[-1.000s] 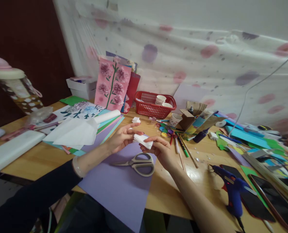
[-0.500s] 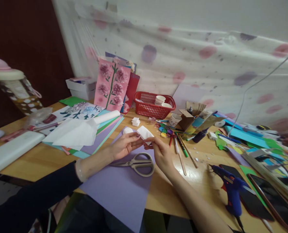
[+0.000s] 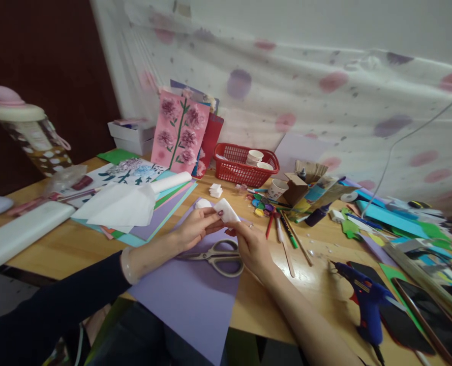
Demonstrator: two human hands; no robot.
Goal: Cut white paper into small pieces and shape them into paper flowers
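Between my two hands is a small folded piece of white tissue paper (image 3: pixel 227 209). My left hand (image 3: pixel 195 227) pinches its left side with thumb and fingertips. On the lower right edge, my right hand (image 3: pixel 253 246) grips it, fingers closed. Below them a pair of scissors (image 3: pixel 215 256) with grey handles lies on a purple paper sheet (image 3: pixel 195 305), its blades pointing left and partly behind my left wrist. A round white piece (image 3: pixel 203 203) rests just behind my left fingers. Farther back sits a small stack of white folded pieces (image 3: pixel 215 190).
A blue glue gun (image 3: pixel 366 300) lies at the right beside dark phones. Brushes and pens (image 3: pixel 289 231), paint pots (image 3: pixel 262 203) and a paper cup (image 3: pixel 277 189) stand behind my right hand. A red basket (image 3: pixel 244 165) is at the back; white tissue sheets (image 3: pixel 121 206) lie left.
The white tissue paper has turned and looks narrower between my fingers, with my right hand closing over its lower part. The view has shifted slightly; the scissors stay on the purple sheet.
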